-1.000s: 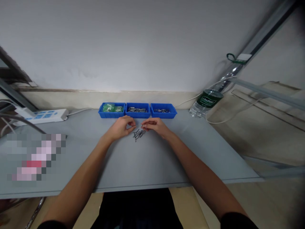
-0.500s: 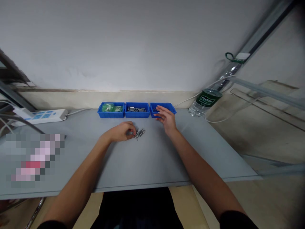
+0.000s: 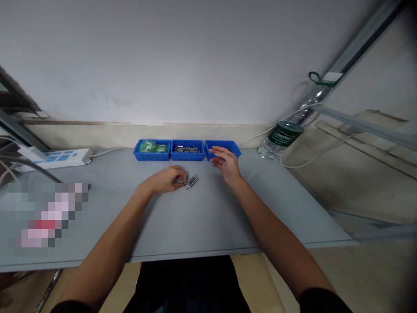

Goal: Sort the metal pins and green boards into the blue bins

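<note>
Lying bunched beside left hand (image 3: 166, 179): thin grey metal pins (image 3: 190, 181).

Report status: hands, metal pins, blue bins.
Left hand curled at the metal pins on the table. Right hand open, empty, over the right blue bin. Nothing between them.

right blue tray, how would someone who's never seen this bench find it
Look along the back edge of the grey table, where three small blue trays sit side by side by the wall. The right blue tray is the one nearest the water bottle. Only it has the right hand with spread fingers hovering at its front.
</note>
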`<state>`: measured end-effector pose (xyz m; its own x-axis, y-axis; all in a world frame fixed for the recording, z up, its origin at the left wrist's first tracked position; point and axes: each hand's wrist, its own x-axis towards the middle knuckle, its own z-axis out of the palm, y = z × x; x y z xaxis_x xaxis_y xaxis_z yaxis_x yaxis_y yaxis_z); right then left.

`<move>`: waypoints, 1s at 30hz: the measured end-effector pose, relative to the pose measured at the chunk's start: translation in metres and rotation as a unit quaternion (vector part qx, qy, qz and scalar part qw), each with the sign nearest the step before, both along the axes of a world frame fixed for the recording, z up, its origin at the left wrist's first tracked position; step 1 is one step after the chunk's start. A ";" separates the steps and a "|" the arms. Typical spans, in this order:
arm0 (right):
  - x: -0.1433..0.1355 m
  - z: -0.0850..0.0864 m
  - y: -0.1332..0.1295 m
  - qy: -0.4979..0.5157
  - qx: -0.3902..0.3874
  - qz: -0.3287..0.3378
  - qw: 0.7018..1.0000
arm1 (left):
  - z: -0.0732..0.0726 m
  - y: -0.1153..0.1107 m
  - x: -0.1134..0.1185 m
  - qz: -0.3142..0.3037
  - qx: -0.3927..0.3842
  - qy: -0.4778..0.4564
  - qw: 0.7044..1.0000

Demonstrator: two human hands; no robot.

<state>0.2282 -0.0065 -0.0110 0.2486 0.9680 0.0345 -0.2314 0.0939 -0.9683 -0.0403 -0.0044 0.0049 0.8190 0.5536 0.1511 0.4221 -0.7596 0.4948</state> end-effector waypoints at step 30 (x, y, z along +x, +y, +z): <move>-0.026 -0.002 -0.017 -0.174 0.050 0.290 0.940 | -0.002 0.000 0.012 0.112 0.089 -0.123 0.982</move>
<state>0.2020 -0.0237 -0.0135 -0.3638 0.9245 0.1138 0.0572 0.1441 -0.9879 -0.0287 -0.0042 0.0031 0.6065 0.6621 0.4402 0.4727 -0.7454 0.4700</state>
